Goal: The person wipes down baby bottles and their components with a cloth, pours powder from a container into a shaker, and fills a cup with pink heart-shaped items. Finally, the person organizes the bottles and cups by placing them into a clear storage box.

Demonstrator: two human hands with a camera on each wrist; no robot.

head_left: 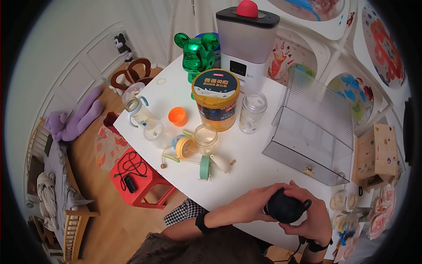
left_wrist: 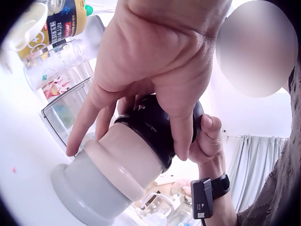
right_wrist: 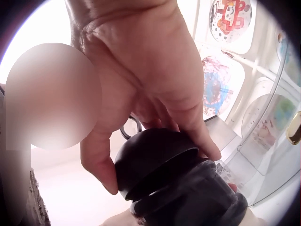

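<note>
Both hands hold a stacked milk powder container with a domed black lid (head_left: 286, 207) at the front edge of the white table. Below the lid, the left wrist view shows a pink tier (left_wrist: 124, 153) and a grey tier (left_wrist: 89, 188). The left hand (head_left: 254, 205) curls its fingers and thumb around the upper part from the left. From the other side, the right hand (head_left: 314, 213) grips the dome (right_wrist: 155, 160) between thumb and fingers, near its small carrying loop (right_wrist: 131, 126). A dark gap shows under the dome's rim in the right wrist view.
On the white table (head_left: 237, 189) stand a yellow powder tub (head_left: 217, 99), a clear jar (head_left: 253, 112), an orange cup (head_left: 178, 116) and several bottle parts. A clear box (head_left: 312, 127) is at right, with a water dispenser (head_left: 246, 48) behind. A red stool (head_left: 140, 180) stands left.
</note>
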